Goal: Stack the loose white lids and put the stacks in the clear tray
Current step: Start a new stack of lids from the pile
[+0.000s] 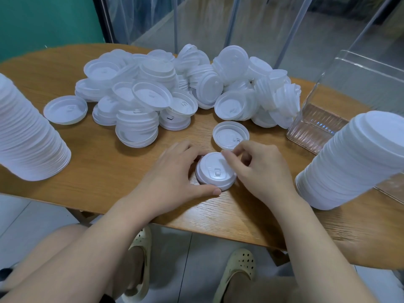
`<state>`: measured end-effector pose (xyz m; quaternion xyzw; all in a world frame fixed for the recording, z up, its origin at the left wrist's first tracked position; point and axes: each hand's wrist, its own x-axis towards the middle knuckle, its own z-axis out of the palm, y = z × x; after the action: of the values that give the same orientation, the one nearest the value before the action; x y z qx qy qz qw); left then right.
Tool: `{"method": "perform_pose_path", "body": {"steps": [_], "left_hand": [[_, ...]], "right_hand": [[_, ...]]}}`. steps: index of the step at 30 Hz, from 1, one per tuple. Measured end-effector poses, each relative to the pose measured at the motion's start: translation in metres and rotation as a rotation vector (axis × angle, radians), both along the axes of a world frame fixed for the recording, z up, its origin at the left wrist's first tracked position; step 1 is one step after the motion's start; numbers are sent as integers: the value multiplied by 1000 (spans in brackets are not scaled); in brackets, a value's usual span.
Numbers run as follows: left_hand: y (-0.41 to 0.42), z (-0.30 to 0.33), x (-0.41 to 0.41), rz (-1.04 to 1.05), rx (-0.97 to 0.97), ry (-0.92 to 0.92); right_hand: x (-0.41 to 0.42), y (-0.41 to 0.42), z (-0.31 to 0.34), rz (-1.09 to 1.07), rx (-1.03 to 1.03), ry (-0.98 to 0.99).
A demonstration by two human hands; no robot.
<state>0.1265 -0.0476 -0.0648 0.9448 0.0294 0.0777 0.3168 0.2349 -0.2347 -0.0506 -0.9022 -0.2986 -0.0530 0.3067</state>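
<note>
So, only the head view to go on. Both hands are on one small stack of lids [215, 171] sitting dome-up on the worktop [109, 171], right at the near edge. The left hand [175, 171] wraps the stack's left side, thumb along the front rim, fingers [185, 147] curled round the back. The right hand [258, 169] comes in from the right, its fingers pinching at the top of that same stack, though I can't tell how firm the pinch is.

What matters next, I reckon: a single upturned lid [230, 134] lies just beyond the stack, straight ahead of the right hand's fingertips, so that hand is the nearer one to grab it. The big loose pile [175, 88] is further back, well apart from both hands. The clear tray [317, 125] sits off to the right, beside a tall finished stack [354, 162]. Another tall stack [28, 132] stands at far left.
</note>
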Motion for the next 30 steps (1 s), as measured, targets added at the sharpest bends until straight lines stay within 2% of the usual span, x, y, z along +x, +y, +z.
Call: {"method": "perform_pose_path", "body": {"steps": [2, 5, 9, 12, 21, 25, 30], "left_hand": [[0, 0, 0, 3, 16, 3], [-1, 1, 0, 7, 44, 13], [-2, 4, -3, -19, 40, 16], [-2, 5, -4, -37, 27, 17], [1, 5, -6, -23, -29, 17], [6, 2, -8, -15, -88, 20], [7, 0, -8, -17, -109, 15]], "right_hand": [[5, 0, -1, -20, 125, -119], [14, 1, -4, -39, 65, -212], [23, 2, -12, 56, -138, -121], [26, 2, -14, 86, -163, -36], [25, 1, -13, -6, 48, -104], [19, -1, -5, -24, 201, -40], [22, -5, -7, -103, 281, 32]]}}
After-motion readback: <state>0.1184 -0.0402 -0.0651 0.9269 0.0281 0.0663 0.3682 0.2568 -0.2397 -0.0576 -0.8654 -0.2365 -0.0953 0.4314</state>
